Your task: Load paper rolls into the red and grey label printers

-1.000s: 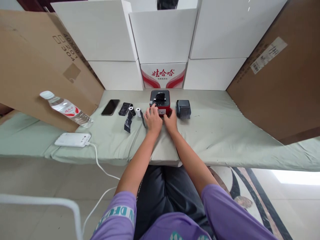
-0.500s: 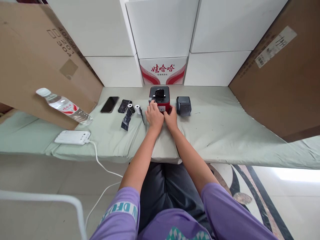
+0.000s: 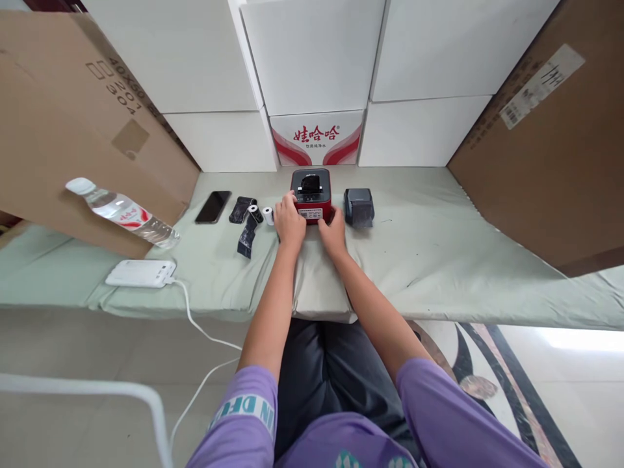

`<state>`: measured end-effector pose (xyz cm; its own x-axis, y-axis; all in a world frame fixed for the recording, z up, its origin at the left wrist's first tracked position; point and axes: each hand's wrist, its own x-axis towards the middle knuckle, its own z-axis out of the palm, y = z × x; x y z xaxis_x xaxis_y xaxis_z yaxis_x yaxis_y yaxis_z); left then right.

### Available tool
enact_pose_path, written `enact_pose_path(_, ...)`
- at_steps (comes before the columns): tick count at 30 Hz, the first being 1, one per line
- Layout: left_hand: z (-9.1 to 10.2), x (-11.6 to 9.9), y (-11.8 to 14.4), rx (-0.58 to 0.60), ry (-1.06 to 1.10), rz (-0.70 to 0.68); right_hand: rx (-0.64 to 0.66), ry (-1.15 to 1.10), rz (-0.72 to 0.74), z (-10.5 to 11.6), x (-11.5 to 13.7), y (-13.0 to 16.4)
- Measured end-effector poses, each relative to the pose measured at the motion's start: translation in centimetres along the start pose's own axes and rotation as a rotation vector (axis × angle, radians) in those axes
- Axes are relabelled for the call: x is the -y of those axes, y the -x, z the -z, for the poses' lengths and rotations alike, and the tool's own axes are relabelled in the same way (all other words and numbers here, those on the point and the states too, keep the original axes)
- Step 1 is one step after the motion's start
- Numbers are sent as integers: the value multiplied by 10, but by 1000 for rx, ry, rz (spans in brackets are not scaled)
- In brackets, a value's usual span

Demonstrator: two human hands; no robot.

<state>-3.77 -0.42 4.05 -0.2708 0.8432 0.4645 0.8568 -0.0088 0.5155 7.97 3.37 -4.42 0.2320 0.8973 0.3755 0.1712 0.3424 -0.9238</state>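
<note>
A small red and black printer [image 3: 312,194] stands on the green-covered table [image 3: 439,260], straight ahead. My left hand [image 3: 288,224] rests against its left front corner, fingers on its left side. My right hand [image 3: 334,234] touches its right front lower edge. Just left of my left hand lie two small white paper rolls [image 3: 267,214] and torn black wrapping [image 3: 246,231]. A dark grey device [image 3: 359,208] sits right of the printer.
A black phone [image 3: 213,207] lies further left. A water bottle [image 3: 121,211] leans by a big cardboard sheet [image 3: 73,130]. A white power bank [image 3: 141,273] with a cable sits at the front left edge. White boxes [image 3: 312,58] line the back; brown cardboard [image 3: 560,149] stands right.
My left hand has slid from the printer's front to its left side. My right hand stays at the right front edge. The view has shifted slightly.
</note>
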Motion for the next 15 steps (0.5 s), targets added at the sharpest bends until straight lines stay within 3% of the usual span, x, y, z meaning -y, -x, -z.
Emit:
enact_pose_path(7,-6,-5,8,-28,0,40,16,-13,4,0,-4,-1)
enact_pose_path(15,-1,-14,-10,-22,-67,34,52,-41,-19,2,-6,-1)
